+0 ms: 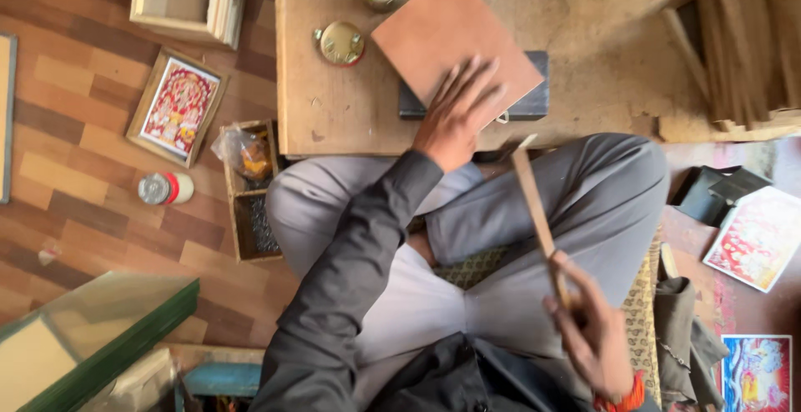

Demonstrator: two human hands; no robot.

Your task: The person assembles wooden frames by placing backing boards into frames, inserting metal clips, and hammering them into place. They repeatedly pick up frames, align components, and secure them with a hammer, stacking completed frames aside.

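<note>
Left hand (456, 111) is laid flat, fingers spread, on a brown board (455, 40) resting on a dark block (534, 95) at the low wooden table's (334, 120) near edge. Right hand (592, 328) is closed around a thin wooden strip (534, 199), held tilted above the crossed legs.

The scene is viewed from a single head-worn camera, aimed steeply down and close over the low table (334, 103) and the crossed legs (517, 220).

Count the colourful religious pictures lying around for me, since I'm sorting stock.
3. A framed picture lies on the floor left of the table; an unframed print lies at the right edge; another print is in the bottom right corner. More may be out of view.
</note>
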